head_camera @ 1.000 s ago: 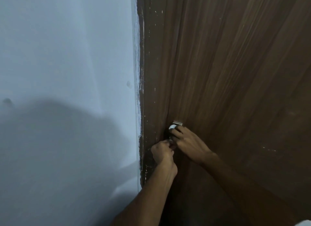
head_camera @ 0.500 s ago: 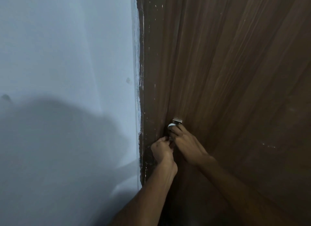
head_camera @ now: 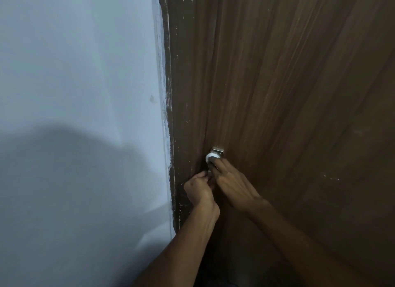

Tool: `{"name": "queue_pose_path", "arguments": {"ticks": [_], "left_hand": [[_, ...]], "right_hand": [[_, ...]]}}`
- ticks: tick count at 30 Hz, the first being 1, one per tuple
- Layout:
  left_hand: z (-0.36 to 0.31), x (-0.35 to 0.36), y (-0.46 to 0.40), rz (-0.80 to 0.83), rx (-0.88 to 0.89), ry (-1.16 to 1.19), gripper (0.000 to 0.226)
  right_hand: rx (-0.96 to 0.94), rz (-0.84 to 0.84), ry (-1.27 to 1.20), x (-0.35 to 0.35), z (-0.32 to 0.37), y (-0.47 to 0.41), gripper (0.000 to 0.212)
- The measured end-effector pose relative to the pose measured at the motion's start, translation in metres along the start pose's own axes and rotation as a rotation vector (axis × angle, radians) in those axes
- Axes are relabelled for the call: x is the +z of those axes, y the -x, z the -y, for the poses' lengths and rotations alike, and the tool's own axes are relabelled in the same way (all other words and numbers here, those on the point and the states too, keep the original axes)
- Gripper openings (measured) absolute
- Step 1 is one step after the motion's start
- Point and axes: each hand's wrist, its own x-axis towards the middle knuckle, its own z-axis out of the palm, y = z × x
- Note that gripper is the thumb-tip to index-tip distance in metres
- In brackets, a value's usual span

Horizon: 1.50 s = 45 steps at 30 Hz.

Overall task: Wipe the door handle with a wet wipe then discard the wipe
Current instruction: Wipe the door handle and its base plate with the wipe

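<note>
Evidently little has altered over the last second. Head view, the only view supplied: both hands remain at the door handle (head_camera: 214,158), which sits on the brown door (head_camera: 288,83) just right of the frame edge, slightly below the picture's centre. The handle shows a metal plate at its 12 o'clock end and a pale rounded piece beneath it; whether that pale piece is part of the handle or a fold of the wet wipe cannot be told.

The right hand (head_camera: 232,185) lies over the handle from 5 o'clock, its fingers (head_camera: 220,166) curled together against the fitting. Compared with the earlier frames it has shifted only marginally, the fingertips staying on the same spot below the plate. The left hand (head_camera: 197,190) stays at 7 o'clock of the handle, fingers (head_camera: 203,175) pinched closed on something small at the handle's lower end; the held item is hidden and cannot be identified. The two hands touch or nearly touch.

The wipe itself is not clearly visible and is presumably under the fingers. The pale wall (head_camera: 74,72) at 9 o'clock carries the person's shadow.

Assessment: wiping appears to be in progress with small local rubbing movements. Disposal has not begun; no bin is in sight.
</note>
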Motion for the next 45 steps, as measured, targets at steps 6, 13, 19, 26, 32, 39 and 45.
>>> {"name": "queue_pose_path", "arguments": {"ticks": [6,13,19,26,32,39,45], "left_hand": [[0.000,-0.003,-0.008,0.028,-0.011,-0.091,0.027],[0.004,-0.002,-0.008,0.034,0.060,-0.172,0.019],[0.004,0.002,-0.005,-0.007,0.096,-0.205,0.011],[0.002,0.007,-0.007,-0.063,0.094,-0.250,0.009],[0.005,0.008,-0.012,-0.042,0.089,-0.223,0.018],[0.005,0.007,-0.016,-0.028,0.067,-0.212,0.019],[0.006,0.008,-0.020,-0.055,0.070,-0.253,0.013]], "right_hand": [[0.715,-0.371,-0.589,0.008,-0.017,0.039,0.030],[1.359,-1.163,-2.022,0.014,0.012,0.065,0.016],[1.377,-0.911,-2.312,0.027,0.050,0.060,0.033],[1.383,-1.042,-2.303,0.021,0.045,0.055,0.044],[1.531,-1.072,-2.159,0.019,0.041,0.058,0.035],[1.577,-1.044,-2.037,0.024,0.047,0.030,0.025],[1.477,-1.094,-1.870,0.035,0.051,0.012,0.033]]}}
